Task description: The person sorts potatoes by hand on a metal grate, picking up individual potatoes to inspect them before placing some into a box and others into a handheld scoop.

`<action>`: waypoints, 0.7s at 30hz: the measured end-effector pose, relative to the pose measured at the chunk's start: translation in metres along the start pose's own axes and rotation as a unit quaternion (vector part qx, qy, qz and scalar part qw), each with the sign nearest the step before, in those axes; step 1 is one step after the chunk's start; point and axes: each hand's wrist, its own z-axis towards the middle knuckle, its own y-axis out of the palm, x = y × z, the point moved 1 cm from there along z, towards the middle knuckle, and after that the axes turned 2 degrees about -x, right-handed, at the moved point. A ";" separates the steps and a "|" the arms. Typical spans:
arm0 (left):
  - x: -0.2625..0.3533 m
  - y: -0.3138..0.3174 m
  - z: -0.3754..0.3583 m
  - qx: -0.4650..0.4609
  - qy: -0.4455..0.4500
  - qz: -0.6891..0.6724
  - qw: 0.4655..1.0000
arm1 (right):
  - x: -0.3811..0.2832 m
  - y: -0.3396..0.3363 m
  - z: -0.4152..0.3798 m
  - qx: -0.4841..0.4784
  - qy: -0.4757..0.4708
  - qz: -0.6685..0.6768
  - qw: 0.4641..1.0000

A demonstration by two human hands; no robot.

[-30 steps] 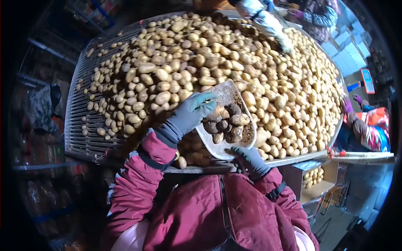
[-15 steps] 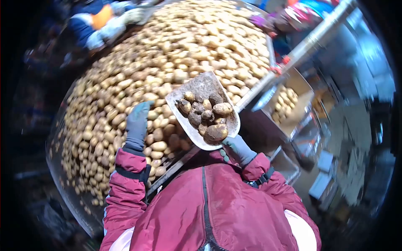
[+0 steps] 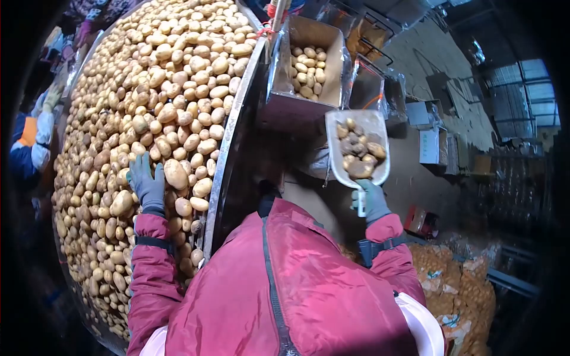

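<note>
My right hand [image 3: 373, 202], in a grey-green glove, is closed round the handle of a white scoop [image 3: 359, 118]. In the scoop lie several small, dark, dirty potatoes [image 3: 362, 169]. It is held out to the right, past the metal edge of the sorting table and over the floor. My left hand [image 3: 148, 184], gloved alike, rests on the heap of pale potatoes [image 3: 160, 113] with its fingers apart. A large potato [image 3: 176, 174] lies just right of its fingers.
The table's metal rim [image 3: 228, 139] runs along my left side. Ahead stands a lined cardboard box [image 3: 300, 107] holding potatoes. White cartons [image 3: 430, 145] are farther right, and filled net sacks [image 3: 457, 291] lie at lower right. A co-worker's sleeve [image 3: 41, 133] shows across the table.
My view has turned to the right. The loaded scoop has swung from above the potato heap to beyond the table's edge. My left hand stays at the heap, its fingers now more spread.
</note>
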 end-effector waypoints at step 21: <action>-0.005 0.005 -0.005 -0.002 0.013 -0.042 0.999 | -0.035 -0.130 0.061 0.181 0.150 -0.218 0.947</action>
